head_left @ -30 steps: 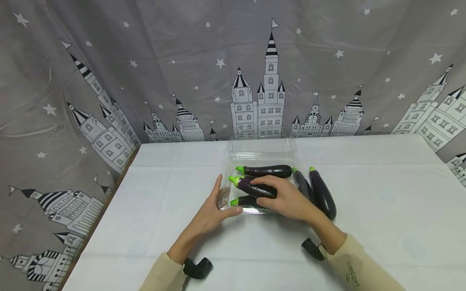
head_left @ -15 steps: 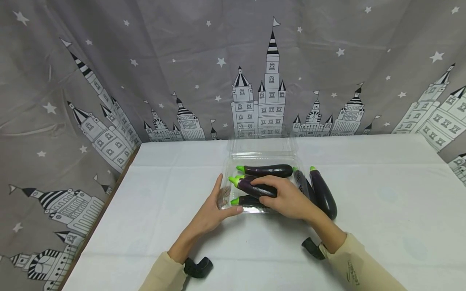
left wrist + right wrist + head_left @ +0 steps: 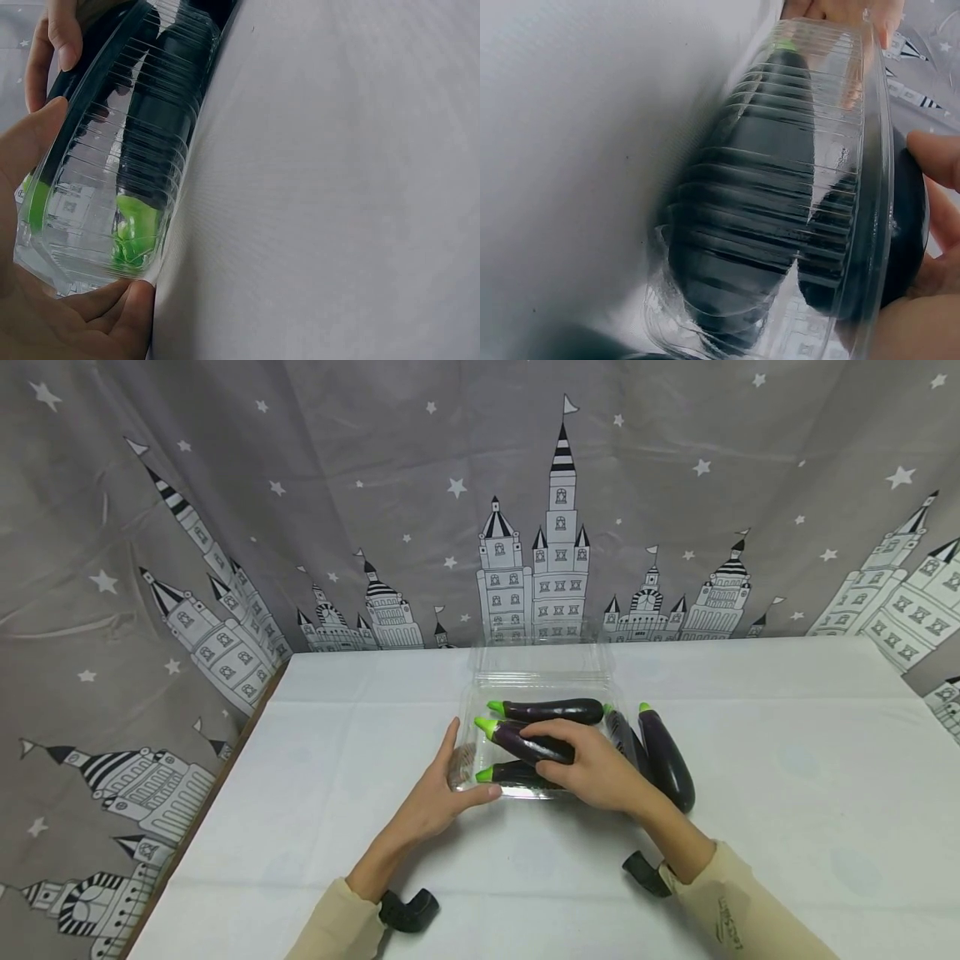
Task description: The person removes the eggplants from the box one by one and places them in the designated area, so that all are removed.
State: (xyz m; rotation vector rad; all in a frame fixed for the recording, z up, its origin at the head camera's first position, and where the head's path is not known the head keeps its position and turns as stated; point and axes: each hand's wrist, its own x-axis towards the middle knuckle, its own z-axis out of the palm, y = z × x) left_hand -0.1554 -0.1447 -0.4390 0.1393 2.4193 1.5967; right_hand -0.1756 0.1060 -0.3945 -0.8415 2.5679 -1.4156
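Observation:
A clear plastic clamshell container [image 3: 543,677] stands with its lid folded back. My left hand [image 3: 438,795] holds its near left corner, thumb along the front rim and fingers at the left end. My right hand [image 3: 600,768] grips a dark purple eggplant [image 3: 513,737] from above, over the container, its green stem pointing left. Another eggplant [image 3: 551,711] lies along the back inside, and one more eggplant [image 3: 517,775] lies along the front. Through the ribbed front wall, the left wrist view shows this front eggplant's green cap [image 3: 136,225]. The palm hides the held eggplant's blunt end.
Just right of the container an eggplant [image 3: 665,760] lies on the white tablecloth [image 3: 795,793]. A further dark eggplant [image 3: 622,739] sits between it and the right hand, partly hidden. Behind the table hangs a grey curtain [image 3: 360,443] printed with castles.
The gripped eggplant has shifted slightly right and back with my right hand, covering a green stem that showed behind it earlier. My left hand and the container stay put.

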